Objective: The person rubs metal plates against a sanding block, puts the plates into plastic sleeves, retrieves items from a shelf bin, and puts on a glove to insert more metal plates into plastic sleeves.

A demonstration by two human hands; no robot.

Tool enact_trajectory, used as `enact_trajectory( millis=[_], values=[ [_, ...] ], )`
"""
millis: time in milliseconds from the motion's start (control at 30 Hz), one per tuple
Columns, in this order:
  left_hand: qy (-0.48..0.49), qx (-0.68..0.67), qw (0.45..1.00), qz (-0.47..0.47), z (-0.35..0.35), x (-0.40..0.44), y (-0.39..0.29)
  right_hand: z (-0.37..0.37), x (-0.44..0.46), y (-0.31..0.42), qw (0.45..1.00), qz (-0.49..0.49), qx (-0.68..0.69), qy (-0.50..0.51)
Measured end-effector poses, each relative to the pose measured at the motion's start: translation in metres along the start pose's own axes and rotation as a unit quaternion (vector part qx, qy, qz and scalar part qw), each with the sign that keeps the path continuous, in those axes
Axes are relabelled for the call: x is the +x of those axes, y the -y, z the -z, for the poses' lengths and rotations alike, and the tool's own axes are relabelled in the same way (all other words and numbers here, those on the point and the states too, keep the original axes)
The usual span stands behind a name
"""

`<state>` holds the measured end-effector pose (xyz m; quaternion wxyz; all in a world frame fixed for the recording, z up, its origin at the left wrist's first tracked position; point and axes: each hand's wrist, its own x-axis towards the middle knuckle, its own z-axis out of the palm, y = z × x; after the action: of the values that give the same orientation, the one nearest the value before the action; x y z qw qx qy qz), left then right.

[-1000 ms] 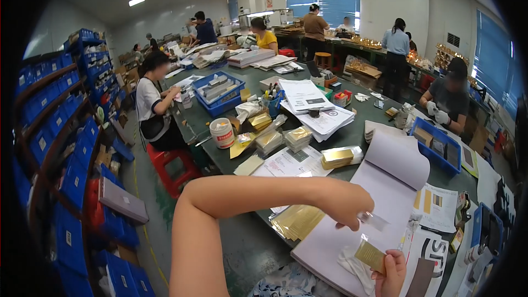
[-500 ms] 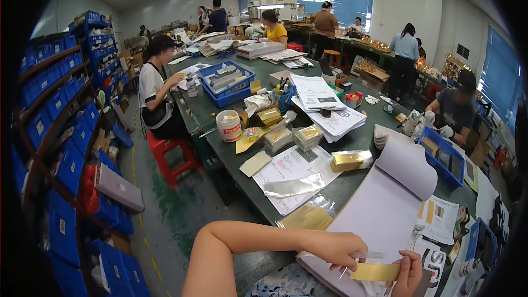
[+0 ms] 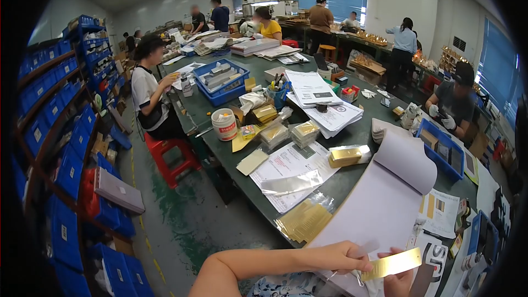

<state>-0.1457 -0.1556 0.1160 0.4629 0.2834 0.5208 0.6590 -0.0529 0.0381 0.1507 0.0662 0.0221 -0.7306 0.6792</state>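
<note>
A shiny gold strip [image 3: 395, 263] is held over the lower part of the large paper pad [image 3: 368, 209]. My left hand [image 3: 345, 257] is closed, pinching the strip's left end together with a small clear film. Behind the strip, my right hand [image 3: 397, 280] grips it from below, fingers partly hidden. A white cloth lies partly hidden beneath my hands. Left of the pad, several gold strips in clear film [image 3: 304, 221] lie at the table edge. Clear sleeves [image 3: 292, 182] rest on printed sheets [image 3: 297, 159] farther back.
Wrapped gold stacks [image 3: 348, 156], a white tub [image 3: 224, 124] and a blue tray [image 3: 220, 79] stand on the green table [image 3: 242, 184]. Another blue tray [image 3: 440, 148] is at right. A person [image 3: 152, 90] sits at left; a gloved person [image 3: 454, 101] works at right. Blue bins line the left.
The gold strip has turned and tilted upward at its right end, now catching the light. My left hand has moved onto its left end. The camera view has shifted slightly.
</note>
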Motion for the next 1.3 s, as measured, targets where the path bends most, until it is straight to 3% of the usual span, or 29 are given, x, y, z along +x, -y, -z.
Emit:
enact_trajectory(
  millis=[33, 133, 200, 300, 433, 467, 533, 600, 633, 700, 867, 967, 1033, 1067, 1100, 1133, 1200, 1300],
  values=[
    [0.002, 0.0, 1.0, 0.0, -0.002, 0.001, 0.001, 0.0, 0.0, -0.016, 0.986, 0.003, 0.164, 0.032],
    [0.014, -0.049, 0.999, 0.003, -0.006, 0.003, 0.002, 0.008, -0.001, -0.025, 0.989, 0.023, 0.149, 0.006],
    [0.018, -0.053, 0.998, 0.022, -0.008, 0.001, 0.001, 0.015, -0.002, -0.023, 0.997, -0.02, 0.075, -0.026],
    [-0.001, -0.075, 0.997, 0.027, -0.014, -0.002, -0.002, 0.015, -0.003, -0.024, 0.988, 0.034, 0.153, 0.001],
    [-0.008, -0.104, 0.994, 0.016, -0.016, 0.003, 0.007, 0.005, -0.008, -0.017, 0.989, -0.039, 0.14, 0.035],
    [-0.014, -0.105, 0.994, 0.012, -0.018, 0.001, 0.004, 0.005, -0.009, -0.022, 0.985, -0.001, 0.162, 0.059],
    [-0.014, -0.11, 0.994, 0.015, -0.017, -0.002, 0.003, 0.006, -0.006, -0.042, 0.989, 0.03, 0.142, 0.017],
    [-0.055, -0.11, 0.991, 0.06, -0.019, -0.002, 0.006, 0.013, -0.008, -0.043, 0.976, -0.012, 0.215, -0.033],
    [-0.065, -0.106, 0.991, 0.053, -0.02, -0.005, 0.004, 0.012, -0.006, -0.04, 0.983, -0.002, 0.175, -0.054],
    [-0.082, -0.08, 0.991, 0.066, -0.021, -0.011, -0.003, 0.021, -0.007, -0.035, 0.971, 0.001, 0.236, -0.033],
    [-0.089, -0.081, 0.989, 0.09, -0.021, -0.017, -0.011, 0.037, -0.004, -0.025, 0.976, 0.04, 0.213, 0.03],
    [-0.104, -0.097, 0.986, 0.084, -0.014, -0.019, 0.0, 0.042, -0.007, -0.017, 0.971, 0.027, 0.236, -0.012],
    [-0.101, -0.097, 0.986, 0.087, -0.012, -0.019, 0.0, 0.046, -0.009, -0.011, 0.978, 0.163, -0.081, -0.102],
    [-0.121, -0.08, 0.985, 0.095, -0.013, -0.018, -0.002, 0.048, -0.011, -0.005, 0.976, 0.164, -0.084, -0.119],
    [-0.136, -0.061, 0.983, 0.104, -0.015, -0.015, -0.002, 0.049, -0.015, 0.004, 0.916, 0.245, -0.304, -0.096],
    [-0.111, -0.052, 0.986, 0.115, -0.019, -0.011, 0.0, 0.049, -0.021, 0.008, 0.804, 0.298, -0.511, -0.066],
    [-0.102, -0.13, 0.984, 0.073, -0.027, -0.004, 0.009, 0.057, -0.032, -0.001, 0.782, 0.304, -0.538, -0.084],
    [-0.072, -0.072, 0.991, 0.088, -0.042, 0.011, 0.012, 0.089, -0.046, -0.021, 0.781, 0.237, -0.548, -0.186]
  ],
)
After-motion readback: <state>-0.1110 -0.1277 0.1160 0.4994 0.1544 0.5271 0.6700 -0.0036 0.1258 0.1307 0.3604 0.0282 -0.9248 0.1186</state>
